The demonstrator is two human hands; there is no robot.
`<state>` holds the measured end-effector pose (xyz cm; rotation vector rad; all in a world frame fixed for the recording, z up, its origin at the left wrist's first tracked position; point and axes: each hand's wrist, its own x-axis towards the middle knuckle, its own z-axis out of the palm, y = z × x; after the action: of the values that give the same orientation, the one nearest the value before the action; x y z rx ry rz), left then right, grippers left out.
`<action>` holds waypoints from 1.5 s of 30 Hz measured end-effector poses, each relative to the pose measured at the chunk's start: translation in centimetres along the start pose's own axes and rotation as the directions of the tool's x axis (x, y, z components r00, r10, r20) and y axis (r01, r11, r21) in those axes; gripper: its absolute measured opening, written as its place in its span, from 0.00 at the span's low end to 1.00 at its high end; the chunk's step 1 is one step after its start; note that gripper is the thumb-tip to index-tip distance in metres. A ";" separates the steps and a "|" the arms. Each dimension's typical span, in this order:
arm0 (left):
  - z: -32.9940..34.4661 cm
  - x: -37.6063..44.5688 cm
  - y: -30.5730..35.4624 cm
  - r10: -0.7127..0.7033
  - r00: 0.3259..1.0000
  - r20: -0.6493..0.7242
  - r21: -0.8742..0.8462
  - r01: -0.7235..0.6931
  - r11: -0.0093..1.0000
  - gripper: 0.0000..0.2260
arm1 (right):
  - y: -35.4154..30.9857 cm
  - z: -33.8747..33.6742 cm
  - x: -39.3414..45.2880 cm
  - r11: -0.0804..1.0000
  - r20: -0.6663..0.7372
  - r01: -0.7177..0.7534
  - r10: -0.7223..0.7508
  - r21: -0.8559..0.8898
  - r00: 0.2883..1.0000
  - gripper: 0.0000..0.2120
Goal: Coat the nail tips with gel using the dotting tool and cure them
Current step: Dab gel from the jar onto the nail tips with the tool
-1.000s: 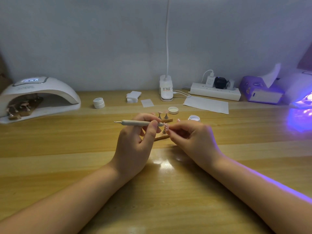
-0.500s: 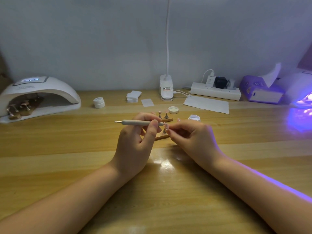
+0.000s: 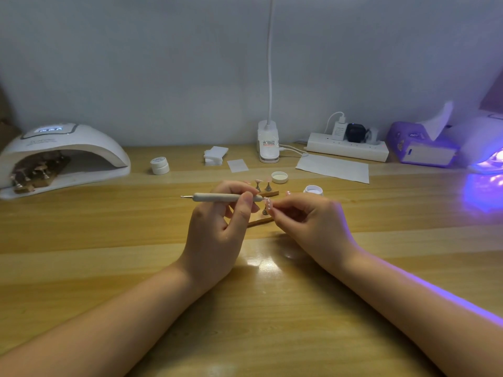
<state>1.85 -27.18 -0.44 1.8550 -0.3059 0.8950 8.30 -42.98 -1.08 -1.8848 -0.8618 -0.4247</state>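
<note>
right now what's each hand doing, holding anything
Left hand: fingers curled round the dotting tool, held level.
Right hand: fingers pinching the nail tip on its stand.

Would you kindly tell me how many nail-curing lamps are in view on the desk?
2: a white lamp at far left with nail stands inside, and a second lamp glowing purple at the far right edge, partly cut off by the frame.

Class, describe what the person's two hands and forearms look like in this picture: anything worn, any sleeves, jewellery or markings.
Both forearms are bare, with no sleeves in view. The left hand and right hand wear no gloves, and no rings, watch or bracelets show. Violet light from the lit lamp on the right falls along the right forearm. Fingernail detail is too small to tell.
</note>
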 end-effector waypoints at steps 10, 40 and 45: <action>0.0 -0.1 -0.1 -0.015 1.000 0.019 -0.008 0.016 1.000 0.04 | 0.1 0.0 0.0 1.000 -0.013 0.004 -0.004 -0.003 1.000 0.08; 0.0 -0.1 -0.1 0.000 1.000 0.024 0.013 0.000 1.000 0.09 | 0.4 0.1 0.0 1.000 -0.019 0.009 -0.009 -0.001 1.000 0.07; 0.1 -0.1 -0.1 0.003 1.000 0.029 0.016 -0.003 1.000 0.06 | 0.4 0.1 0.1 1.000 -0.022 0.016 -0.016 -0.003 1.000 0.07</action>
<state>1.83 -27.23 -0.58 1.8836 -0.3202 0.8755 8.60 -42.94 -1.34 -1.8737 -0.8624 -0.4563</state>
